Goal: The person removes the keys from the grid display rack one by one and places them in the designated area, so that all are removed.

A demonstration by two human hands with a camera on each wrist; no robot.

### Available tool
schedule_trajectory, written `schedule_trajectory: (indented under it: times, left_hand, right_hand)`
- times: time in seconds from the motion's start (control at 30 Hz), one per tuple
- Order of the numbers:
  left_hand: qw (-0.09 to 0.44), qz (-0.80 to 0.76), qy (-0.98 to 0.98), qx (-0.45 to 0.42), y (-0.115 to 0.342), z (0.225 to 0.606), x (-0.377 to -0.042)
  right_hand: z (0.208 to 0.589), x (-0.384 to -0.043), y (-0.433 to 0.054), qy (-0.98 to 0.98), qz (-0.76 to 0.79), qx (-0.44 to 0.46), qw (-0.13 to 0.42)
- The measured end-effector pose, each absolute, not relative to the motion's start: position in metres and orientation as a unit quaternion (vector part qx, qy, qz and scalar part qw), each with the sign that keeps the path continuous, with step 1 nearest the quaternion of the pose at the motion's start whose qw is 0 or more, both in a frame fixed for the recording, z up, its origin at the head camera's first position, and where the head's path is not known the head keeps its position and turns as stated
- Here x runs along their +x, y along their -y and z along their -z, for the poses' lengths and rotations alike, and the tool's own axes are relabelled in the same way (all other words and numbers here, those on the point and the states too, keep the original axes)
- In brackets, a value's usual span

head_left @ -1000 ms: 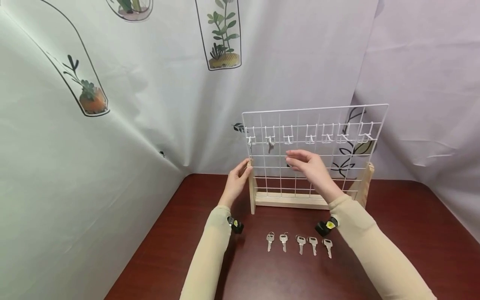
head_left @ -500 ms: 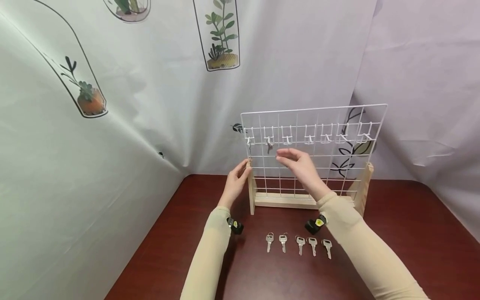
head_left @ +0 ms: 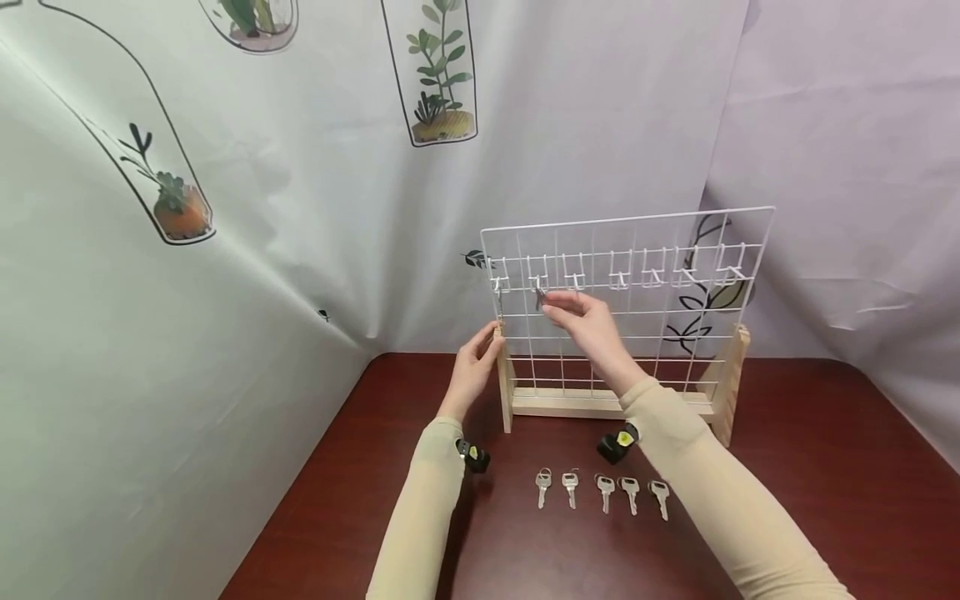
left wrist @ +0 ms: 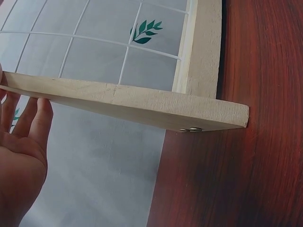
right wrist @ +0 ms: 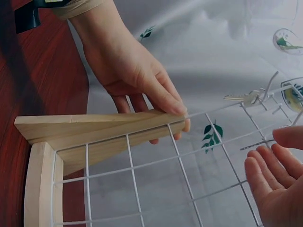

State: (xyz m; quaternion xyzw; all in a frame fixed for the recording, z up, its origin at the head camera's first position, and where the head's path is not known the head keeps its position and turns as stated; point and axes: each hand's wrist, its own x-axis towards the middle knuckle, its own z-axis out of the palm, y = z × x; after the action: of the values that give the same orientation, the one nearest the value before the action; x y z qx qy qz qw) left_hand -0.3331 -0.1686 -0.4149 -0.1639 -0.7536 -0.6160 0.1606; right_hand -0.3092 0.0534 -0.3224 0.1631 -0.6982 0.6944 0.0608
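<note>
A white wire grid rack (head_left: pixel 600 221) stands in a wooden base with a row of white hooks along its upper part. My left hand (head_left: pixel 474 358) grips the top of the left wooden post (left wrist: pixel 118 99), thumb on one side and fingers on the other. A silver key (right wrist: pixel 244 98) hangs from the leftmost hook. On the second hook hangs another key (head_left: pixel 539 297). My right hand (head_left: pixel 588 325) is in front of the grid, its thumb and fingertips right at that second key, with a gap between thumb and fingers in the right wrist view.
Several silver keys (head_left: pixel 605 493) with small rings lie in a row on the dark red table (head_left: pixel 525 558), in front of the rack. Several hooks (head_left: pixel 653 277) farther right carry no keys. A pale cloth (head_left: pixel 600 108) with printed plants hangs behind.
My right hand has moved left along the grid, from below the third hook to the key on the second hook. The left hand has stayed on the post.
</note>
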Motion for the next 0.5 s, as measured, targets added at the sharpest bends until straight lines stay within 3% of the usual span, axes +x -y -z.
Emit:
schedule_trajectory:
  times: [0.23, 0.5]
  left_hand:
    - [0.151, 0.604, 0.766, -0.159, 0.164, 0.396, -0.316]
    - [0.159, 0.617, 0.754, -0.158, 0.168, 0.421, -0.339]
  right_hand:
    - [0.321, -0.314, -0.050, 0.677, -0.717, 0.155, 0.066]
    - [0.316, -0.315, -0.046, 0.682, -0.713, 0.142, 0.072]
